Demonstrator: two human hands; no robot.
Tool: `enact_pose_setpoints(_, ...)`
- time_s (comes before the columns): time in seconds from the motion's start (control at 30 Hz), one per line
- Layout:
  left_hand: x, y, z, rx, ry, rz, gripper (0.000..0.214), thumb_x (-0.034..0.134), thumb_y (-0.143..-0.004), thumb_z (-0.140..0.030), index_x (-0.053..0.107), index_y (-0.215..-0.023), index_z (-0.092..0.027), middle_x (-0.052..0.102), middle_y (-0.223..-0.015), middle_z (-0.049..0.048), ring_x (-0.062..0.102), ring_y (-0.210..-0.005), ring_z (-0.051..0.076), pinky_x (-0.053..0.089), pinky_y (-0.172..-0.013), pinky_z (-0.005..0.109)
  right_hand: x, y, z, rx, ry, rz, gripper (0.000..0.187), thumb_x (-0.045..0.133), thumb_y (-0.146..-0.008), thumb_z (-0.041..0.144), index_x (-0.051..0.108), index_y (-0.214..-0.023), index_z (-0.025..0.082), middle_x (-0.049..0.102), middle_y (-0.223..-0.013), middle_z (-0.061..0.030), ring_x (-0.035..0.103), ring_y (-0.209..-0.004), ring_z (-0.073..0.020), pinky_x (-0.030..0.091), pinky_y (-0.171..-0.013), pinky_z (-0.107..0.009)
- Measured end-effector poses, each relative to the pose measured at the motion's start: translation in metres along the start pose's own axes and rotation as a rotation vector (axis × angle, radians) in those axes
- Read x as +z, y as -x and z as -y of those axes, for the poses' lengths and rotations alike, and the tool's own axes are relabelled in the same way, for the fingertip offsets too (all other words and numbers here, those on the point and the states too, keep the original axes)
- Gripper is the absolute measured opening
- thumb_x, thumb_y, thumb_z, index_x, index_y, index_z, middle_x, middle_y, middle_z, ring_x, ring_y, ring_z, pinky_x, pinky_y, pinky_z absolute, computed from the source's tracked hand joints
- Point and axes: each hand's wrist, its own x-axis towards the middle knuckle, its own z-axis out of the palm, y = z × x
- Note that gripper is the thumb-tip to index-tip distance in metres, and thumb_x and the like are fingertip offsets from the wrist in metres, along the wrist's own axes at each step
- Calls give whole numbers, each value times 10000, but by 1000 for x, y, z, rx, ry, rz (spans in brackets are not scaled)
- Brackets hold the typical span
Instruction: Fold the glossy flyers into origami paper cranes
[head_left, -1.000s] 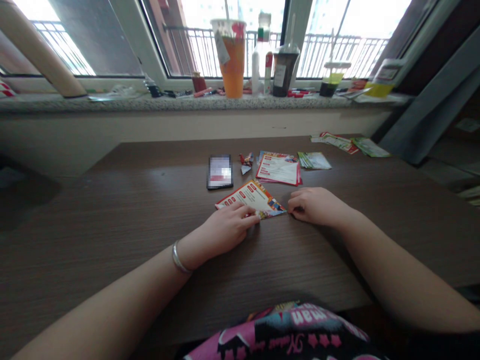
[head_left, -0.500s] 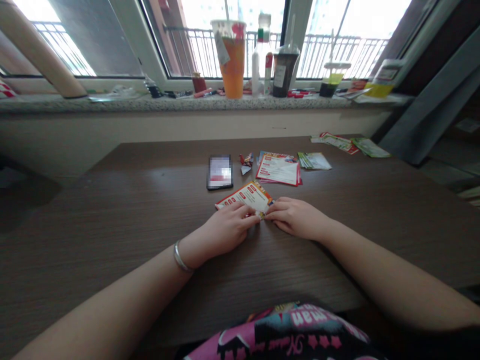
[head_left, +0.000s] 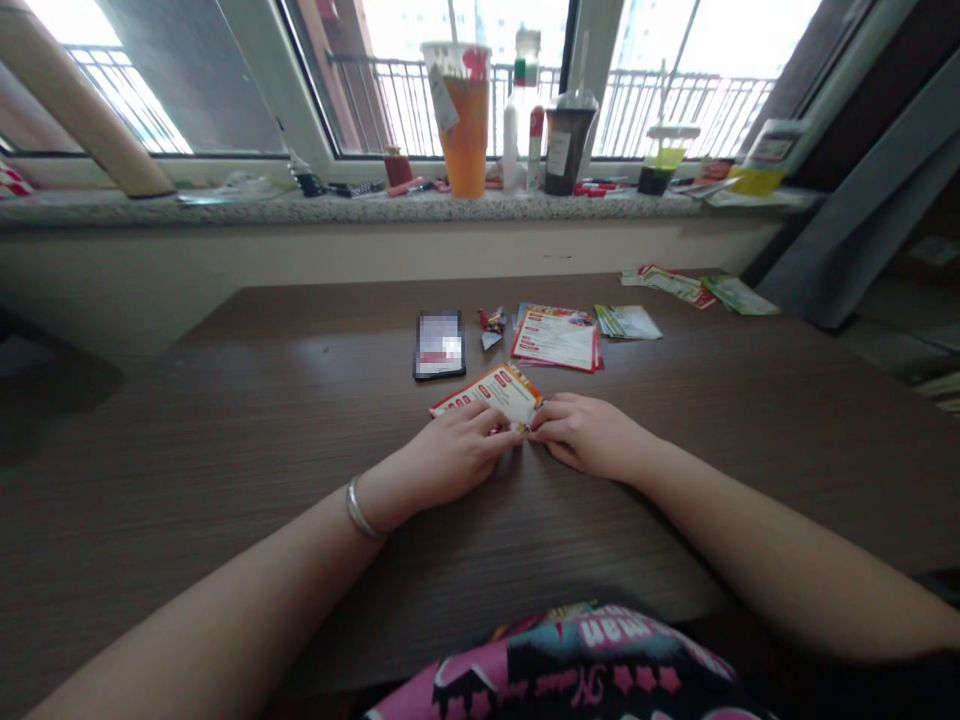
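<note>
A printed paper card (head_left: 501, 393) with a red edge, a white field and red labels lies slanted on the table. My left hand (head_left: 469, 445) rests over its near edge, fingers closed on the paper, with the thumb at the near right corner. At that same corner, my right hand (head_left: 577, 432) pinches the edge between thumb and fingers. Both sets of fingertips almost meet, and they hide the corner itself. Just beyond the card sits a small folded paper piece (head_left: 492, 326) in red, blue and white.
A phone (head_left: 439, 345) with a blurred screen lies left of the folded piece. To its right are a stack of similar cards (head_left: 556, 338) and some green cards (head_left: 628, 322). More cards (head_left: 739, 295) lie at the back right. Cups and bottles line the windowsill (head_left: 360, 208).
My right fingers have shifted very slightly left at the card's corner, and the corner looks a little more tucked in. Everything else stays in place.
</note>
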Motion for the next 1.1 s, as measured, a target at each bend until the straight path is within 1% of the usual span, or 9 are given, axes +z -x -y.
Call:
enact_pose_setpoints(0.13,-5,2,3,12,24,33,273,448,-929,-190,593,-1161,-202,589,-1148,90,546,-1082,230,453,-986,408,-1,0,0,1,9,6,242,500,-909,214,732,-975,196,695,-977,-72,602,-903,-201,501,-834,-331)
enact_pose_setpoints(0.33,-7,7,5,6,59,48,325,440,-934,-170,564,-1232,-211,584,-1204,95,550,-1118,225,482,-956,380,-2,0,1,17,-15,15,240,500,-907,207,732,-968,205,702,-1002,-51,610,-928,-203,507,-853,-342)
enact_pose_setpoints(0.5,-9,10,8,-16,118,40,331,444,-930,-166,575,-1229,-221,593,-1211,88,554,-1138,215,467,-995,387,-2,0,-1,10,-14,1,228,513,-899,209,733,-956,212,702,-999,-56,607,-908,-198,512,-821,-338)
enact_pose_setpoints(0.63,-14,13,11,-25,124,88,342,449,-906,-129,603,-1197,-225,594,-1224,80,550,-1166,219,457,-1014,389,-2,1,-2,11,-10,8,228,520,-893,201,735,-968,215,701,-1004,-54,602,-907,-199,508,-815,-333)
enact_pose_setpoints(0.8,-19,15,14,-17,127,131,403,466,-875,-71,614,-1208,-243,618,-1228,57,541,-1193,201,430,-1041,356,-3,2,-2,19,-16,18,238,507,-901,213,733,-976,221,701,-1018,-44,600,-920,-203,507,-823,-339)
enact_pose_setpoints(0.93,-21,18,18,-18,131,148,425,488,-829,-24,659,-1149,-245,633,-1231,45,554,-1181,195,417,-1050,339,-3,2,-3,16,-27,14,238,510,-899,208,733,-982,223,699,-1027,-52,599,-927,-198,507,-828,-338)
enact_pose_setpoints(1.1,-28,20,21,-58,160,166,432,522,-796,-7,693,-1072,-292,672,-1168,9,612,-1087,193,472,-986,350,-2,3,-3,20,-41,12,240,522,-885,184,732,-992,228,701,-1032,-52,606,-949,-197,506,-844,-343)
